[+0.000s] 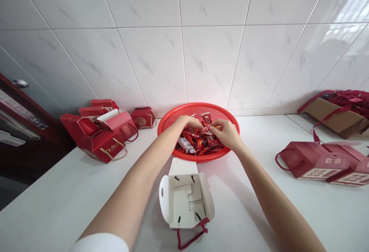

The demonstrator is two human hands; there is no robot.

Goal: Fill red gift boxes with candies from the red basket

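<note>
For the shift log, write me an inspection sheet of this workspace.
Surface: white countertop, light marks at left, a seam at far right.
Job's things: red basket holding small wrapped packets; open white-lined box before it, no packets seen inside.
Clutter: red boxes at left, some open; small red box near the basket; red boxes at right; cardboard box with dark red material behind them.
Grippers: left hand and right hand over the basket, fingers at the packets; grip unclear.
Cables: nothing seen; only cord handles.
Surroundings: tiled wall behind, metal handle at far left.
</note>
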